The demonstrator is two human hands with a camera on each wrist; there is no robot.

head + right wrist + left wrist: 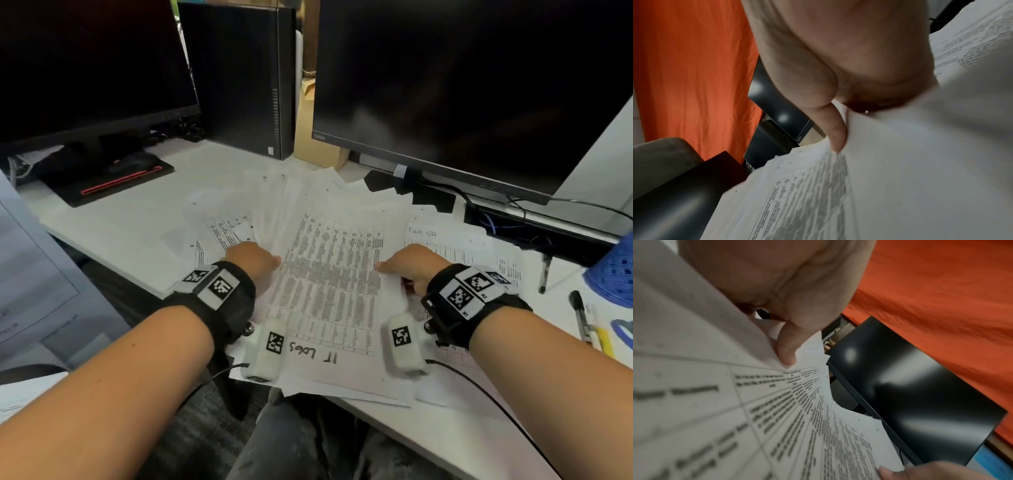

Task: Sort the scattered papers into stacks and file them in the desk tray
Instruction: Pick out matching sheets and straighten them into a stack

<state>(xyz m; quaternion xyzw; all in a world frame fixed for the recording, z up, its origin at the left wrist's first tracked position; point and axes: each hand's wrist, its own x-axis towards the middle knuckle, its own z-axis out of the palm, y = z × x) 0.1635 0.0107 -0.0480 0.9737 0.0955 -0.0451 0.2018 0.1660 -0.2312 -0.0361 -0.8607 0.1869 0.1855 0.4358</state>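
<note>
A loose, fanned stack of printed table sheets point(329, 281) lies at the middle of the white desk point(137, 219); its top sheet bears a handwritten "IT Logs". My left hand point(255, 262) grips the stack's left edge, its thumb point(787, 352) on top of the sheets point(777, 418). My right hand point(409, 265) grips the right edge, thumb point(836, 134) pressed onto the paper point(900, 178). The fingers under the sheets are hidden. More sheets lie beneath to the left point(222, 229), and a handwritten-titled sheet point(455, 246) lies to the right. No tray is recognisable.
Two dark monitors point(85, 68) point(462, 85) and a black PC tower point(239, 78) stand behind the papers. Pens point(580, 315) and a blue mesh holder point(613, 274) sit at the right. More sheets point(34, 274) lie at the left edge. Cables trail near the right monitor's foot.
</note>
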